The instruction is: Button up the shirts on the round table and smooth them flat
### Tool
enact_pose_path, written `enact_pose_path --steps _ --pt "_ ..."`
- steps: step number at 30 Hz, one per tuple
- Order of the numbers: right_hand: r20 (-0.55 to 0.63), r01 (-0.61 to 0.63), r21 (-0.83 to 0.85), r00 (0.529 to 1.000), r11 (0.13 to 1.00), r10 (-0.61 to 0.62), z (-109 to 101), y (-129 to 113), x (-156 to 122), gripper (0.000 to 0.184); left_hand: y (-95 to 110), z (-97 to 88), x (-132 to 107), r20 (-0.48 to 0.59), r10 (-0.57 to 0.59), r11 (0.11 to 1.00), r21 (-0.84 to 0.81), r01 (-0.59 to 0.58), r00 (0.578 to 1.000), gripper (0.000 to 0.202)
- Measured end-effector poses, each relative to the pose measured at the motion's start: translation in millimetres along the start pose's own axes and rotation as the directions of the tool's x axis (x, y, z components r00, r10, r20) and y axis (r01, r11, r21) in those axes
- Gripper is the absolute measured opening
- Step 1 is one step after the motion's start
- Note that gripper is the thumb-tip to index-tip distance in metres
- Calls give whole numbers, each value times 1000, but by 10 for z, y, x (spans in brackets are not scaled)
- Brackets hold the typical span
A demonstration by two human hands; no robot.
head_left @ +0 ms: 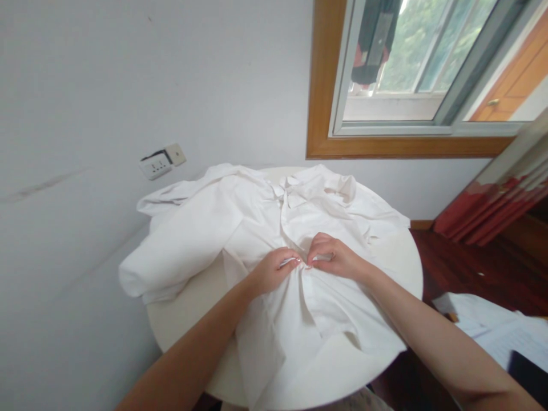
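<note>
- A pale wall [77, 85] filled the far and left parts of the scene, marked by a few grey scuffs.
- A window [428, 63] in a wooden frame [321, 114] stood at the far right, with dark clothing [373, 43] hanging beyond its glass.
- A cream and red curtain [488, 197] slanted down at the right, above a dark red floor [432, 265].
- A round white table [406, 262] occupied the middle, its far side close to the wall.
- A white garment [252, 211] lay spread over the table, its collar towards the far side, one bulky sleeve reaching past the left edge and its hem at the near side; the cloth was creased and gathered at the middle of its front.
- Papers [509, 337] lay at the near right, beyond the table, with a dark object [528, 374] beside them.
- The left hand [276, 268] had thumb and fingers pinched together on the garment's front edge.
- The right hand [331, 257] pinched the same front strip, its fingertips just beside the left hand's.
- A wall socket [156, 165] sat at the far left, near the table.
</note>
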State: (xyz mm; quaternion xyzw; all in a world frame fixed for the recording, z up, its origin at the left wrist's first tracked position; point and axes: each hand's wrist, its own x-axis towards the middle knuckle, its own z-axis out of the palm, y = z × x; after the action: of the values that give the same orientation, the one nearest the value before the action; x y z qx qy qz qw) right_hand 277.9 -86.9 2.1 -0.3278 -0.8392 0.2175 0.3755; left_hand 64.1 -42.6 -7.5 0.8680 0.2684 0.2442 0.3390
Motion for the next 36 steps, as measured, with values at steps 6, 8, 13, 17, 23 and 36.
enact_pose_path --steps 6,8,13,17,23,36 --pt "23 -67 12 997 998 67 -5 18 -15 14 3 -185 11 -193 -120 986 -138 94 974 30" --pt "-27 -127 106 991 986 130 -12 26 -21 16 10 -260 -17 -193 -143 973 -207 102 971 38" --pt "-90 -274 479 929 834 358 -34 75 -36 28 15 -408 -72 73 -155 902 -396 171 985 51" --pt "-69 -308 517 915 799 398 -6 113 -53 31 -123 -424 -18 -207 -180 963 -234 130 962 45" --pt "104 -348 366 937 863 333 28 74 -45 41 -613 -223 16 -286 48 815 566 128 957 41" --pt "251 -269 -565 844 780 474 400 -360 -98 66 117 -241 -49 -37 -260 633 748 199 965 24"
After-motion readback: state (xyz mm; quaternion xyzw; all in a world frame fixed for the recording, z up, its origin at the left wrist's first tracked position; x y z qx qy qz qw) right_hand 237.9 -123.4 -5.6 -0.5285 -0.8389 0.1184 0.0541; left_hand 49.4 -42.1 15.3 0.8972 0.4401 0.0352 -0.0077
